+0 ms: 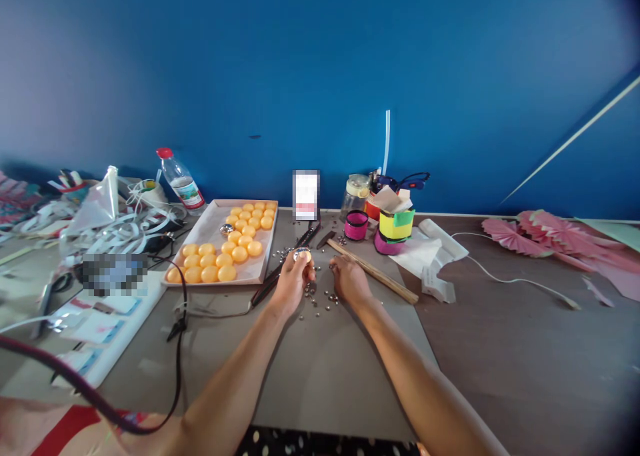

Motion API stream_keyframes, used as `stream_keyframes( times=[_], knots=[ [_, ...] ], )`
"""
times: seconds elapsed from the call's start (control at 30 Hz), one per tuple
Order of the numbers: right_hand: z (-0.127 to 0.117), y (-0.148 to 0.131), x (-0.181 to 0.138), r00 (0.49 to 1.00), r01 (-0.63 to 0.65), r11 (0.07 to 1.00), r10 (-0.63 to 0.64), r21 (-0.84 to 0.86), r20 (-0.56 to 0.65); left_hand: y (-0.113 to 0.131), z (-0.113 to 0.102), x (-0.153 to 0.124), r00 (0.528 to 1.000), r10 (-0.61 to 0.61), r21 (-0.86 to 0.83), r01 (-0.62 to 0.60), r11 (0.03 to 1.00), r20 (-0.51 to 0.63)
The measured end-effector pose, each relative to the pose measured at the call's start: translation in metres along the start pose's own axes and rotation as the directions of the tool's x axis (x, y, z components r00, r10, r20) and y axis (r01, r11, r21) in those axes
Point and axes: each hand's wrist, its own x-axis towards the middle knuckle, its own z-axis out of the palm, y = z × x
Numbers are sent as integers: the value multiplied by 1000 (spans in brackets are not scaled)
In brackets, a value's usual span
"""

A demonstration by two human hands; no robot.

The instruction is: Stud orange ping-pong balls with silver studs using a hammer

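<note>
My left hand (294, 279) is closed around a pale yellow ball (302, 255) with shiny silver bits on its top. To its right, my right hand (351, 281) is low over the table with its fingers curled together; whatever its fingertips hold is too small to make out. Small silver studs (310, 297) lie scattered on the grey mat between and around both hands. Left of my hands, a shallow white tray (200, 226) holds several orange-yellow balls (209, 259) in rows, and one silver-covered ball (227, 229) lies among them.
A wooden-handled hammer (375, 271) lies just beyond my right hand. Behind stand a phone (306, 196), a jar (354, 193) and pink tape (356, 225). A bottle (180, 181), tangled white strips (135, 226) and a dark cable (181, 323) are leftward; pink paper fans (540, 239) lie right.
</note>
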Motion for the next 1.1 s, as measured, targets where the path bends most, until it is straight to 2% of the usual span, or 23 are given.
stream_keyframes(
  times=[0.13, 0.33, 0.53, 0.63, 0.73, 0.83, 0.97, 1.03, 1.1],
  knots=[
    [-3, -2, -1, 1000, -21, 1000, 21, -21, 22, 1, -1, 0, 1000, -22, -38, 23, 999, 9],
    [-1, 3, -2, 993, 111, 994, -111, 14, 40, 1, -3, 1, 997, -69, -147, 74, 986, 36],
    [-2, 3, 0, 991, 128, 991, -129, 33, 46, 0, -4, 2, 994, -98, -233, 107, 967, 54],
    [0, 4, 0, 991, 137, 986, -136, 94, -16, 0, -4, 2, 994, -104, -228, 111, 967, 44],
    [1, 3, 0, 985, 123, 959, -87, 256, -149, 0, -4, 2, 993, -117, -213, 120, 970, 29],
    [-1, -3, 0, 975, 54, 857, 65, 513, -210, 1, -2, 3, 992, -126, -224, 126, 966, 12],
    [-7, -15, -2, 963, -158, 562, 268, 812, 2, 1, -1, 3, 990, -140, -231, 138, 963, 10],
    [-11, -19, -3, 955, -209, 408, 282, 889, 95, -1, -1, 3, 992, -124, -214, 121, 969, 2],
    [-15, -24, -4, 960, -203, 274, 245, 940, 136, -3, -1, 3, 995, -102, -186, 99, 977, -6]
  ],
)
